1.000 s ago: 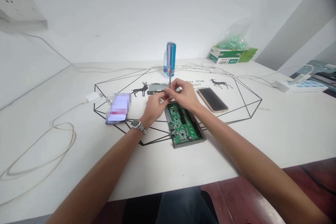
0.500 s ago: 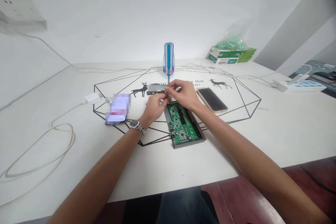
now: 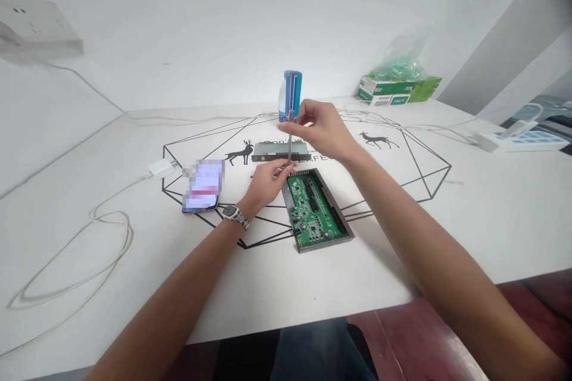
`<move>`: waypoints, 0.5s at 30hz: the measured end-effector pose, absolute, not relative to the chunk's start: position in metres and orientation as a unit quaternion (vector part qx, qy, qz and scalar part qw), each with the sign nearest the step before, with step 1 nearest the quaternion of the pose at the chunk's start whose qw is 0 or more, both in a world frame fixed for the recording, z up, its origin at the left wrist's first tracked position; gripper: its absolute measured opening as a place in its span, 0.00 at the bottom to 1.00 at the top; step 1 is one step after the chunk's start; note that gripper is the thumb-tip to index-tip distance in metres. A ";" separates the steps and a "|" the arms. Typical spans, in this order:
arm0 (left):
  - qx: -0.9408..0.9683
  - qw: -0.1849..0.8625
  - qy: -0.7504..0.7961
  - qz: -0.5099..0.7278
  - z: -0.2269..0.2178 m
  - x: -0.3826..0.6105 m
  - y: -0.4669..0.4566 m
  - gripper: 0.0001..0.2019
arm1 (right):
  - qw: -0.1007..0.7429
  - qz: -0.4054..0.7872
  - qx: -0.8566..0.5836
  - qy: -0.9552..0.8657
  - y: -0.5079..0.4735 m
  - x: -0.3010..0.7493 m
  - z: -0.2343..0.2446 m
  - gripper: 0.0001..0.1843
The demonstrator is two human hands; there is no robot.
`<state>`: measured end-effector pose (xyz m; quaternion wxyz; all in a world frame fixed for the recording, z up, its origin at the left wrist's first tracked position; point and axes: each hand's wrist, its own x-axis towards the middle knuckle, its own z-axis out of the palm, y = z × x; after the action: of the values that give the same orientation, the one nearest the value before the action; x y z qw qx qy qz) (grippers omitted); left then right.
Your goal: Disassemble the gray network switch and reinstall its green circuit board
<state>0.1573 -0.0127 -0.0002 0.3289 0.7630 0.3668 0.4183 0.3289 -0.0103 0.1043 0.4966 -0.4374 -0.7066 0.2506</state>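
A screwdriver [image 3: 292, 94] with a clear and blue handle stands upright, its tip down at the far left corner of a green circuit board [image 3: 313, 208] in a shallow metal case. My right hand [image 3: 324, 128] is closed on it where the handle meets the shaft. Lower down, the fingertips of my left hand [image 3: 271, 180] pinch around the end of the shaft at the case's corner. Whether a screw sits under the tip is hidden by those fingers. Just beyond the hands lies a flat grey metal part [image 3: 274, 150].
A lit phone [image 3: 203, 187] lies left of my left hand, near a white charger [image 3: 161, 168] and its looping cable. Behind the screwdriver stands a clear bottle [image 3: 282, 108]. Green boxes [image 3: 386, 89] under a plastic bag and a power strip [image 3: 513, 140] are at the right.
My right hand has slid up the screwdriver from the lower shaft to the handle's base. The handle leans slightly right. My left hand stays at the tip; the dark phone is now covered by my right arm.
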 end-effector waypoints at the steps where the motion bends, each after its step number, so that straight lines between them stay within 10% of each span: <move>1: 0.763 0.325 0.373 0.416 0.000 0.158 -0.013 0.14 | 0.514 0.210 -0.468 -0.687 -0.012 0.324 0.102 0.16; 5: 0.768 0.312 0.386 0.405 0.000 0.159 -0.012 0.15 | 0.529 0.135 -0.532 -0.647 -0.020 0.314 0.102 0.12; 15: 0.767 0.331 0.366 0.409 -0.004 0.156 -0.011 0.16 | 0.412 0.416 -0.364 -0.724 -0.009 0.346 0.114 0.14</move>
<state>0.1555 -0.0109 -0.0036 0.3313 0.7674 0.3661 0.4090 0.3457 -0.0093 0.1139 0.4120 -0.3642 -0.7244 0.4157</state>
